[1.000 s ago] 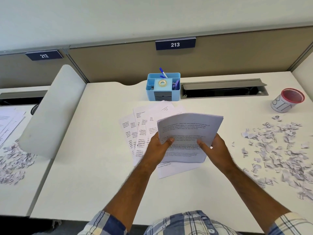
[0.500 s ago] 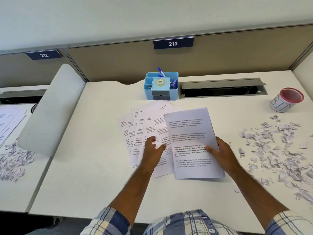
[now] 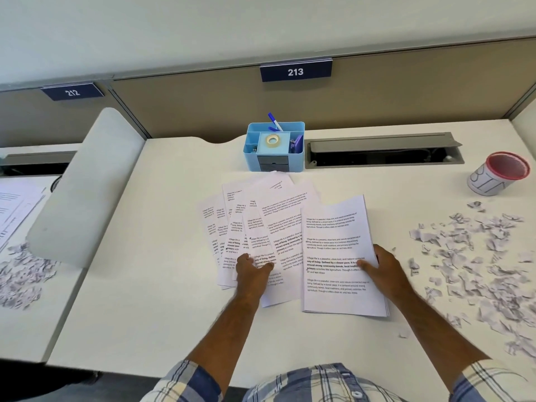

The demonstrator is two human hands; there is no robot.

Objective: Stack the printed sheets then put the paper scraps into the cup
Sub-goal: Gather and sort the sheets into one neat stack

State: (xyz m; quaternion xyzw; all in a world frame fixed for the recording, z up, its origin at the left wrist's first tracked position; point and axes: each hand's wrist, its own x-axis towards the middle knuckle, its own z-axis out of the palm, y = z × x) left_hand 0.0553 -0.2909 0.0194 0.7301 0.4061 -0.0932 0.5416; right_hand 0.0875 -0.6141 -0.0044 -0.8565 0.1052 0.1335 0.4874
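Note:
A neat stack of printed sheets (image 3: 336, 233) lies flat on the white desk (image 3: 174, 314). My right hand (image 3: 383, 268) holds its right edge, thumb on top. To its left, several loose printed sheets (image 3: 261, 216) are fanned out, overlapping. My left hand (image 3: 251, 269) rests on the lower part of the fan, fingers touching the paper. Torn paper scraps (image 3: 475, 256) are scattered over the desk's right side. A white cup with a red rim (image 3: 497, 177) leans at the far right.
A blue desk organiser (image 3: 274, 146) with tape and pens stands at the back, beside an open cable slot (image 3: 383, 152). A grey divider panel (image 3: 84, 187) borders the left. The neighbouring desk holds more sheets (image 3: 14, 204) and scraps (image 3: 20, 274).
The stack was held up in both hands and has been laid flat on the desk. My left hand let go of it and moved left onto the fanned sheets.

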